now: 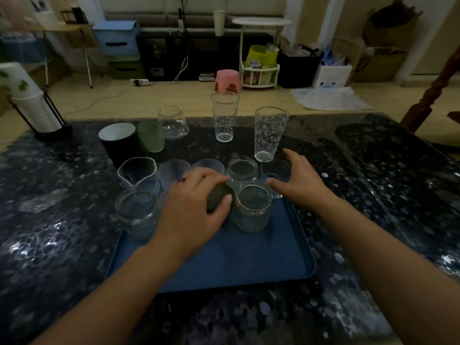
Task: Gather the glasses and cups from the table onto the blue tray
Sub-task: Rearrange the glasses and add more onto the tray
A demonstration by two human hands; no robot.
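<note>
Item: blue tray (pixel 249 257), lying flat on the dark speckled bench (pixel 62 207), its long axis running left to right across the view, its near half bare.

On the tray's far half, left to right: a ribbed clear jar (pixel 137 215); a pinched-rim glass (pixel 137 173); two frosted cups, partly hidden; a dark cup (pixel 220 198); two clear jars (pixel 242 171) (pixel 252 207); a small tumbler (pixel 275 170) at the far right corner. All visible mouths face up, axes vertical.

Left hand (pixel 191 207): fingers curled over the dark cup from above, clamped on it; whether it stands on the tray yet, cannot tell.

Right hand (pixel 297 180): fingers spread and relaxed, holding nothing, just beside the small tumbler.

Still on the bench beyond the tray, left to right: black mug (pixel 119 143), green frosted cup (pixel 151 136), flared clear glass (pixel 173 123), two tall patterned glasses (pixel 225 117) (pixel 270 134), all upright.

Handling note, as judgement: set the dark cup down straight between its neighbours, base flat, without knocking the jars; release only once it is settled. The tall glasses look top-heavy; grip them low on the body.
</note>
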